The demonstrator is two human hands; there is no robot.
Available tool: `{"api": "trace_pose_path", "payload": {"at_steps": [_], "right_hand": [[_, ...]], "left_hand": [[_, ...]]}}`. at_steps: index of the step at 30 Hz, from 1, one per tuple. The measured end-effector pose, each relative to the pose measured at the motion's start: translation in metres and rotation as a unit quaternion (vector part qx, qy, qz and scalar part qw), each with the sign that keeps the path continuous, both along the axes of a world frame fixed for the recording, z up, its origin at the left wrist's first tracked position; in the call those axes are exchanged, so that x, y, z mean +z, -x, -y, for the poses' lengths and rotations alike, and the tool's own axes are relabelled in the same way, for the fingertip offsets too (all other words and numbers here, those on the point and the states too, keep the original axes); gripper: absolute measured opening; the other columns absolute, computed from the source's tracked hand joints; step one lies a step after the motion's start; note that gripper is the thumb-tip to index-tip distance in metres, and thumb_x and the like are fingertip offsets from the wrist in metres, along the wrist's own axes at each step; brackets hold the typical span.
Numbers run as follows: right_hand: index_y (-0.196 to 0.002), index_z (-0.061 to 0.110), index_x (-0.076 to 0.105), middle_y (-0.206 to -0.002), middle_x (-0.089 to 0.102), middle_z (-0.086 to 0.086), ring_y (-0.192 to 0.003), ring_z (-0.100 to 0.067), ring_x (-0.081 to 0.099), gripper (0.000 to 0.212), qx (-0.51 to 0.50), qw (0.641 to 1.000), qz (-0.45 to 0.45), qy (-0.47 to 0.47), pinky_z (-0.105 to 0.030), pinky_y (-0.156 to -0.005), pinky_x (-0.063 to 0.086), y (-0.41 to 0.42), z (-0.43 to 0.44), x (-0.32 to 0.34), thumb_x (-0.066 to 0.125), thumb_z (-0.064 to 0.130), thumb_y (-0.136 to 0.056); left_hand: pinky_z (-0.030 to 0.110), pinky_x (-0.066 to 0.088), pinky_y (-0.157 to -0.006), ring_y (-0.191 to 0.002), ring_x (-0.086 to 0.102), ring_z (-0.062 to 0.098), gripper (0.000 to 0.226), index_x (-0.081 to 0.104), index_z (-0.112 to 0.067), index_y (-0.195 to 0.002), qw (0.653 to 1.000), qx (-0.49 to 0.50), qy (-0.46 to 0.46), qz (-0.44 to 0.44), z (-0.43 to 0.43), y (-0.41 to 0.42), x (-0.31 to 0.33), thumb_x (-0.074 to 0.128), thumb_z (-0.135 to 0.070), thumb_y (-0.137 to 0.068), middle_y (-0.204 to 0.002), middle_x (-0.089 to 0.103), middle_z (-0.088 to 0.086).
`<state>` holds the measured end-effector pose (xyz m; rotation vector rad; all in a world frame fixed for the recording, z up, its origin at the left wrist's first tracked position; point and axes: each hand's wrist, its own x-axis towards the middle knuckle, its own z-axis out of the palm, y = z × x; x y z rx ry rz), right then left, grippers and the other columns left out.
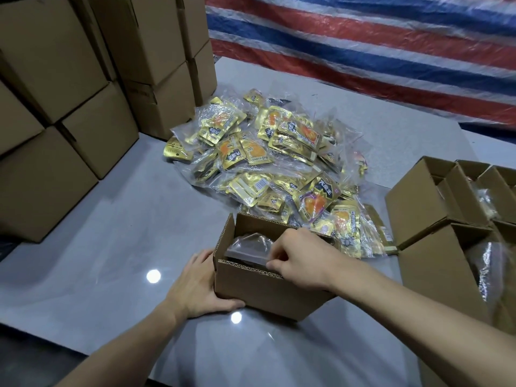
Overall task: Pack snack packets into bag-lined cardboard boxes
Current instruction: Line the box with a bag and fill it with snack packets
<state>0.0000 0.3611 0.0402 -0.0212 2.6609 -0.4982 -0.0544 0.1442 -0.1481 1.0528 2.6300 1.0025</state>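
A small open cardboard box stands on the grey table in front of me, with a clear plastic bag inside it. My left hand holds the box's left side, fingers wrapped round its lower corner. At the near rim of the box my right hand pinches the edge of the clear bag. Behind the box lies a heap of gold snack packets in clear wrapping.
Closed cardboard boxes are stacked along the left and back left. Several open boxes, some with clear bags inside, stand at the right edge. A red, white and blue striped tarp hangs behind the grey table.
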Motion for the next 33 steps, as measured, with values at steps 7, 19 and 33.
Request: {"api": "trace_pose_path", "payload": {"at_steps": [7, 19, 33], "right_hand": [[-0.099, 0.016, 0.069, -0.097, 0.068, -0.007, -0.099, -0.026, 0.063, 0.05, 0.007, 0.99, 0.14, 0.002, -0.03, -0.074, 0.046, 0.0, 0.006, 0.001, 0.032, 0.048, -0.107], [-0.067, 0.013, 0.072, -0.067, 0.073, -0.005, -0.06, -0.022, 0.07, 0.063, -0.111, 0.985, 0.048, 0.124, -0.029, -0.061, 0.057, 0.01, -0.012, 0.008, 0.037, 0.049, -0.104], [-0.09, 0.024, 0.07, -0.086, 0.071, 0.003, -0.082, -0.021, 0.069, 0.008, -0.317, 0.919, -0.192, 0.134, -0.047, -0.082, 0.058, 0.089, -0.061, -0.017, 0.063, 0.021, -0.093]], "left_hand": [[0.031, 0.042, -0.096, -0.114, 0.052, 0.009, 0.07, 0.063, -0.037, -0.109, 1.0, -0.004, 0.008, -0.001, -0.001, 0.001, -0.005, 0.072, -0.084, -0.058, -0.11, 0.048, -0.03], [0.024, 0.032, -0.102, -0.126, 0.044, 0.006, 0.095, 0.054, -0.042, -0.134, 0.999, 0.016, 0.036, 0.012, 0.001, -0.001, -0.005, 0.061, -0.094, -0.055, -0.133, 0.05, -0.023], [0.024, 0.038, -0.099, -0.116, 0.047, 0.004, 0.084, 0.061, -0.043, -0.122, 0.999, 0.023, 0.032, 0.005, 0.001, 0.0, -0.008, 0.066, -0.091, -0.053, -0.124, 0.052, -0.024]]}}
